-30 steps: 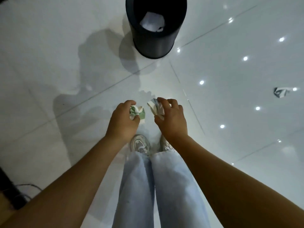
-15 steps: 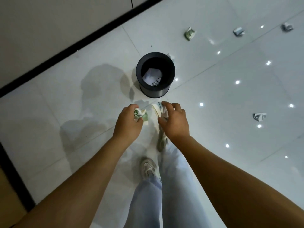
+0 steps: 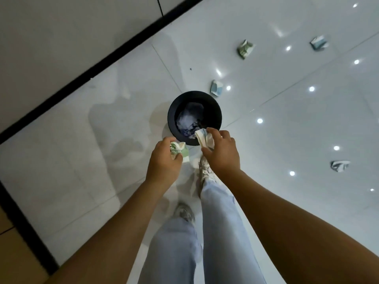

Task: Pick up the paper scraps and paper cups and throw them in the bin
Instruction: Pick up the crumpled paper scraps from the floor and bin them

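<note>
Both hands loaded, closing on the bin [image 3: 171, 117]

Right hand [image 3: 222, 153] pinches a crumpled cup [image 3: 204, 138] at the bin's near rim, left hand [image 3: 164, 162] grips a green scrap [image 3: 178, 150] just short of it — next, reach over and release.

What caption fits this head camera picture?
Left hand and right hand carry crushed paper cups toward the round black bin.

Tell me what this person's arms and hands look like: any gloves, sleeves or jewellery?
Both arms are bare as far as the view shows, with no sleeve in sight. The left hand and right hand wear no gloves, and no rings, watch or bracelet show on the fingers or wrists. Below them are light blue jeans and pale trainers.
</note>
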